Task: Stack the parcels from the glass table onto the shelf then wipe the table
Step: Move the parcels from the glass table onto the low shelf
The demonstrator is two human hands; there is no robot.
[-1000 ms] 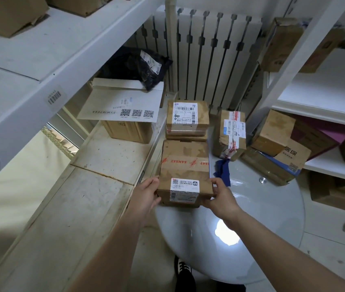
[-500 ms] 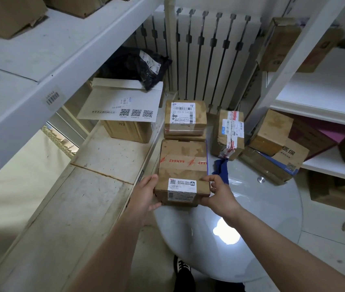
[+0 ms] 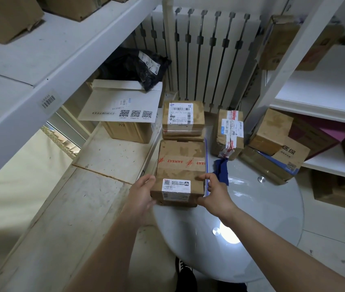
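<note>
A brown cardboard parcel (image 3: 181,167) with red-printed tape and a white label lies at the left edge of the round glass table (image 3: 258,224). My left hand (image 3: 141,194) grips its near left corner and my right hand (image 3: 214,193) grips its near right corner. Behind it sits a smaller labelled parcel (image 3: 183,118) on a flat one, and to the right a taped parcel (image 3: 228,131) stands upright. A blue cloth (image 3: 222,170) lies on the glass beside my right hand. The wooden shelf board (image 3: 66,207) runs along the left.
On the left shelf stand a carton under a white envelope (image 3: 123,108) and a black bag (image 3: 137,66). A white radiator (image 3: 205,51) is behind the table. The right shelf unit (image 3: 323,95) holds more cartons, and boxes (image 3: 272,148) lean against its lower level.
The parcel between my hands has come slightly nearer and leftwards, towards the shelf edge. Both hands keep their grip on its near corners.
</note>
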